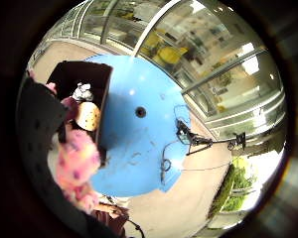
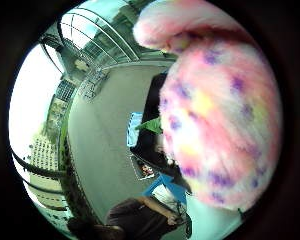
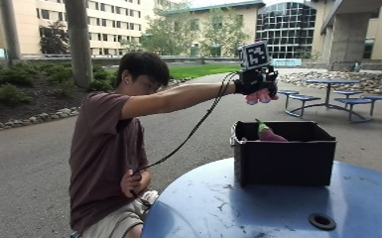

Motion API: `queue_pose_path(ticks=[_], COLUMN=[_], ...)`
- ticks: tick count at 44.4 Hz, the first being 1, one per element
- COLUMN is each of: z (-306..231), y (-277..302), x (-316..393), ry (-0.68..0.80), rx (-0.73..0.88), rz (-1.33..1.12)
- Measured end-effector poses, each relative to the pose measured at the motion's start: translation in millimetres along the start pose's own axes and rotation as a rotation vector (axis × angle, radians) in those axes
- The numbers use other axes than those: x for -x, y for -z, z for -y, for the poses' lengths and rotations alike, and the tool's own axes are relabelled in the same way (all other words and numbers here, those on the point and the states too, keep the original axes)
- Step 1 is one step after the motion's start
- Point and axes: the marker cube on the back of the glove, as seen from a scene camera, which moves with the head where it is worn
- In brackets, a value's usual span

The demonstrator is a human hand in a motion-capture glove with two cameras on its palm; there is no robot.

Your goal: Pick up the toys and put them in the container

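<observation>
I am sitting at a round blue desk (image 3: 243, 208) outdoors, my right arm stretched out at shoulder height. My black-gloved right hand (image 3: 256, 82) is raised in the air above a dark box-shaped container (image 3: 284, 161) that stands on the desk. The fingers of the hand are curled around a fluffy pink plush toy with purple and yellow spots (image 3: 260, 96); the toy hangs below the hand, directly over the near left corner of the container and well apart from its rim.

From the thumb side of my palm, the pink plush toy (image 2: 215, 110) fills most of the view, pressed close to the palm. From the little-finger side, the same toy (image 1: 77, 158) shows beside the glove (image 1: 37, 129), with the open container (image 1: 97, 82) lower down on the blue desk (image 1: 139, 148).

Inside the container lies a purple eggplant-shaped toy with a green stem (image 3: 268, 133), its top showing above the rim. The little-finger view also shows a small silver-grey toy (image 1: 82, 92) and a round tan toy (image 1: 88, 116) in the container.

My bare left hand (image 3: 132, 182) rests near my lap, holding a black cable. A round dark hole (image 3: 322, 221) sits in the desk top.
</observation>
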Motion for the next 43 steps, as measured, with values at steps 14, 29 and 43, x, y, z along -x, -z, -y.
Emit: queue_pose_path(ticks=[14,29,43], z=[15.5,17.2,7.1], y=[-37.4,-57.0,-50.0], x=[32.3,52.2,35.1], ry=[0.077,-0.013,0.079], rx=[0.08,0.417,0.429], rz=[-0.069,0.072,0.136])
